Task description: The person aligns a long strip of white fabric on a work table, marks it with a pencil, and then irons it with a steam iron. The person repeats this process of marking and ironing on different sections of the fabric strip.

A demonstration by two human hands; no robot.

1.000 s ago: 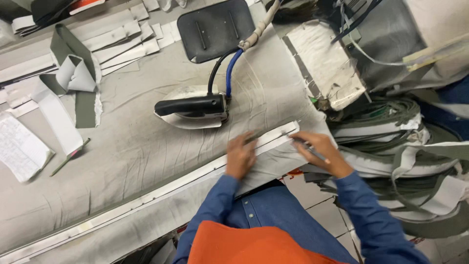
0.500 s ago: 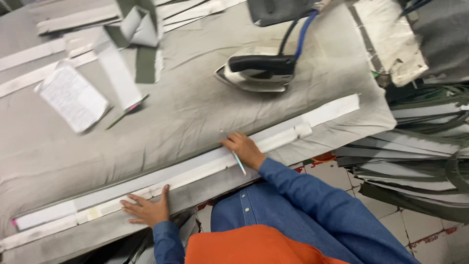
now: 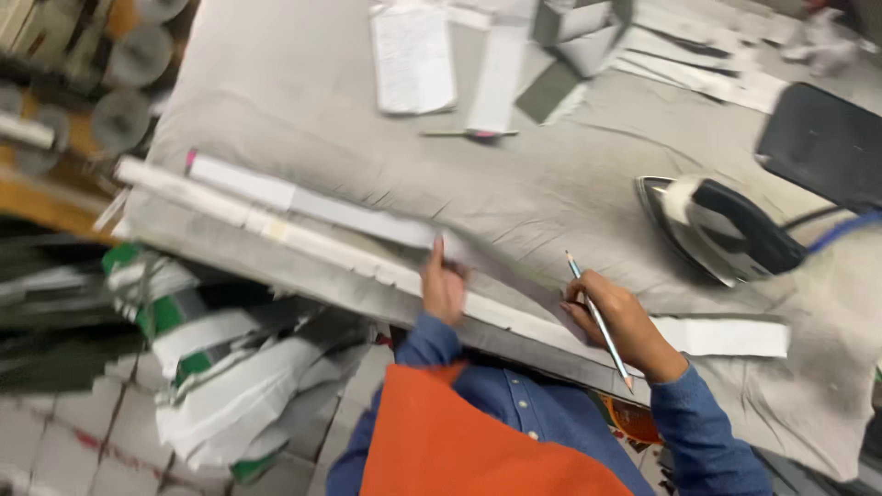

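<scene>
Where hands (image 3: 533,303) press, white strip (image 3: 303,243).

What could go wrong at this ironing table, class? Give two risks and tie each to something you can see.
1. The iron rests flat on the cloth close to the right hand. If it is hot, it might scorch the cloth or burn a wrist that strays.
2. The long strip lies along the table's edge, pinned only by the left hand. It may slide while the pencil marks, skewing the line.
</scene>
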